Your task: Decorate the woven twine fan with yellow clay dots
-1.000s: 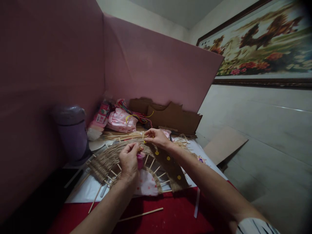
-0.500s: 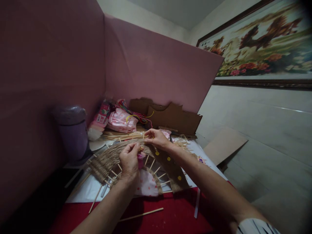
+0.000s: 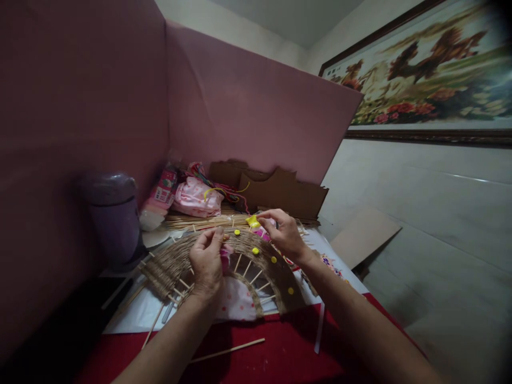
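Observation:
A half-round woven straw piece (image 3: 176,261) with wooden spokes lies on the table, carrying several small yellow dots (image 3: 255,250) along its brown band. My left hand (image 3: 206,261) rests on its top edge, fingers pinched around a small pink object (image 3: 224,257). My right hand (image 3: 282,232) hovers just beyond the arch, fingertips pinched beside a yellow scrap (image 3: 252,220).
A purple lidded jar (image 3: 110,213) stands at the left by the pink partition (image 3: 256,101). Pink bags (image 3: 196,196), a bundle of sticks (image 3: 204,220) and cardboard pieces (image 3: 280,189) lie behind. Loose sticks (image 3: 228,350) rest on the red cloth (image 3: 280,357).
My right hand has lifted off the arch's top edge and moved right toward the yellow scrap, leaving a yellow dot there. The left hand has stayed in place.

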